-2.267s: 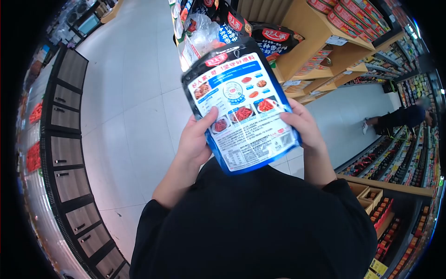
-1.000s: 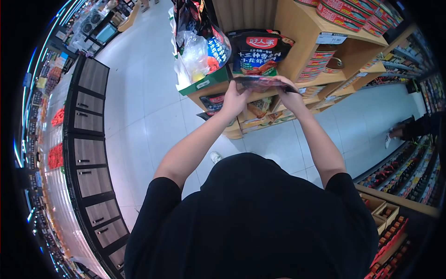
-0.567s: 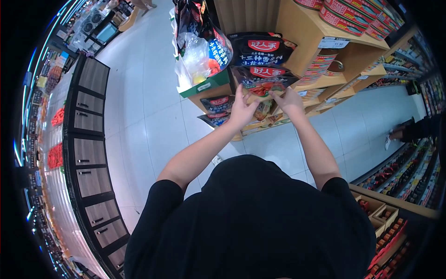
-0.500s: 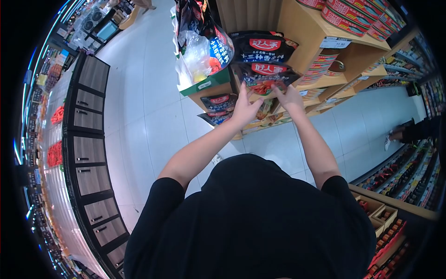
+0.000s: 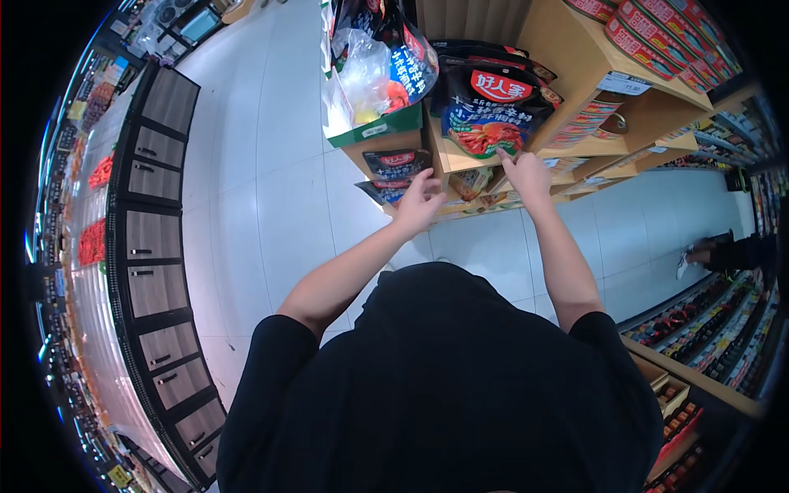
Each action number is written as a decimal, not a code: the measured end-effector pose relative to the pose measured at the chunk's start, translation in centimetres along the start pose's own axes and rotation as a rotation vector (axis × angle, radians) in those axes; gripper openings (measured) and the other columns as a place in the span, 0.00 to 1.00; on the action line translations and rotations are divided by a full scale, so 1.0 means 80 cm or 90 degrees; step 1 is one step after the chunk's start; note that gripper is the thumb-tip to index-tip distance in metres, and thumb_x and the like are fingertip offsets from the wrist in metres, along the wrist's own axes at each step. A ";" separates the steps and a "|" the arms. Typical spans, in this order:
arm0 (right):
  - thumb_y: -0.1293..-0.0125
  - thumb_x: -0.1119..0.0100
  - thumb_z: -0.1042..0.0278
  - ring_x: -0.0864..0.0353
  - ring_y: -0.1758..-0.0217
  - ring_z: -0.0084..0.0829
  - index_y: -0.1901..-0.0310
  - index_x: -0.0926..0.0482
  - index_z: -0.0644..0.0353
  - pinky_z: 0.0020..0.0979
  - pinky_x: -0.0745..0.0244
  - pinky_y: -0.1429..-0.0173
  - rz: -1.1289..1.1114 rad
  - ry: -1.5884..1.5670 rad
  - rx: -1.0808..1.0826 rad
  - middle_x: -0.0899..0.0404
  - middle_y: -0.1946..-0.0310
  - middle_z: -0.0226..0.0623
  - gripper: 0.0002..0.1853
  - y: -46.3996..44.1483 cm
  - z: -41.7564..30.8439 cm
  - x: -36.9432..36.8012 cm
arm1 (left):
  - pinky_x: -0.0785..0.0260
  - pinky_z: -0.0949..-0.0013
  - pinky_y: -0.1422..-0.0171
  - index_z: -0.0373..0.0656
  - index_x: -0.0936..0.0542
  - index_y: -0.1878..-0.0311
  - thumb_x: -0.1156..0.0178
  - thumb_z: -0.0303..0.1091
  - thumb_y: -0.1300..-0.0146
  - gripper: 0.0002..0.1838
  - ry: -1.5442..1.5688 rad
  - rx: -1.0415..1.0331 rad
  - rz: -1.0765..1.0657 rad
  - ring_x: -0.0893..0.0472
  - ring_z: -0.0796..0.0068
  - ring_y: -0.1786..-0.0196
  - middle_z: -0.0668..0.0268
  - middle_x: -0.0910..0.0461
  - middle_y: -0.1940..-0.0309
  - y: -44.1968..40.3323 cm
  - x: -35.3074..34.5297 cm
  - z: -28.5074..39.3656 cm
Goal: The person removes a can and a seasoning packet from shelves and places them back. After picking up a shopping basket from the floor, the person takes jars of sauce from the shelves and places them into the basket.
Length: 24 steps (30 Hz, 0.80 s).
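One pouch (image 5: 493,107) is at one o'clock from the empty left hand (image 5: 419,204). The right hand (image 5: 528,174) touches it, grip unclear.

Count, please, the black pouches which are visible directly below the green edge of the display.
2 are visible: the upper pouch under the green edge, and the lower pouch below it, near the left hand. Others may be hidden behind them.

Shop, with price-tagged shelves (image 5: 648,90)
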State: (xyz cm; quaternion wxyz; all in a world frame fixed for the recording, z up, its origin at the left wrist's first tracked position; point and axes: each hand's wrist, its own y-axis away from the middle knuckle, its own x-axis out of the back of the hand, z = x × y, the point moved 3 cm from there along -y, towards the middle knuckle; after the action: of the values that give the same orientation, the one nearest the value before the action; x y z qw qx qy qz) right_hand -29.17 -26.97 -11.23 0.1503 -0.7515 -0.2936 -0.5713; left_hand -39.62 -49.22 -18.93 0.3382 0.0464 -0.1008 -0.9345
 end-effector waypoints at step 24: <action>0.45 0.39 0.58 0.16 0.60 0.38 0.68 0.16 0.58 0.38 0.22 0.59 -0.280 0.215 0.500 0.16 0.64 0.42 0.12 0.025 -0.200 -0.218 | 0.27 0.66 0.57 0.40 0.45 0.34 0.38 0.33 0.42 0.36 0.264 0.293 0.346 0.21 0.66 0.55 0.56 0.30 0.45 0.187 0.157 -0.104</action>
State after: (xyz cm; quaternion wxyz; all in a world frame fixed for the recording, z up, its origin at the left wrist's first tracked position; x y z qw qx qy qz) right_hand -43.35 -42.22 -22.67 0.3442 -0.4547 -0.6109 -0.5492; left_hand -38.65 -69.84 -23.97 0.5664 0.2801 -0.2451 -0.7353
